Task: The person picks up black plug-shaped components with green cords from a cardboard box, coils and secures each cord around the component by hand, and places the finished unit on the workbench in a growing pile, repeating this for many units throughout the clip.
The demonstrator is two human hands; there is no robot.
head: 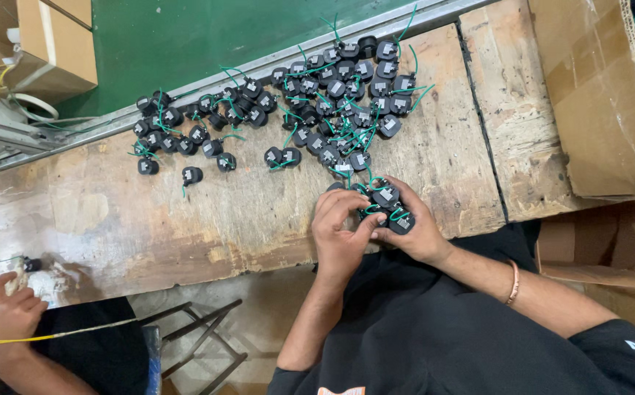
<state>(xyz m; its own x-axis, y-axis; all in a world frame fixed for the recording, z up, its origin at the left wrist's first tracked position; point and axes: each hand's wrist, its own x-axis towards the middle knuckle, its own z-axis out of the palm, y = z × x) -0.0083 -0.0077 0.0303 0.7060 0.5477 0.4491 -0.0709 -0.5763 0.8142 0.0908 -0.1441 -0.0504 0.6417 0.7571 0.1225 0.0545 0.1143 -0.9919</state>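
My left hand (339, 223) and my right hand (414, 232) meet at the near edge of a worn wooden workbench (186, 212). Together they hold a small bunch of black round parts with green wires (390, 205). The left fingers pinch one part at the bunch's left side, while the right hand cups several from below and the right. Just beyond my hands lies a large loose pile of the same black parts with green wires (339, 95), spread across the bench toward the far edge.
A smaller scatter of black parts (186, 139) lies at mid-left. A large open cardboard box (602, 95) stands at right. Another person's hand (6, 314) holds a yellow wire at lower left. A green surface and cardboard boxes lie beyond the bench. A metal stool frame (200, 336) stands below.
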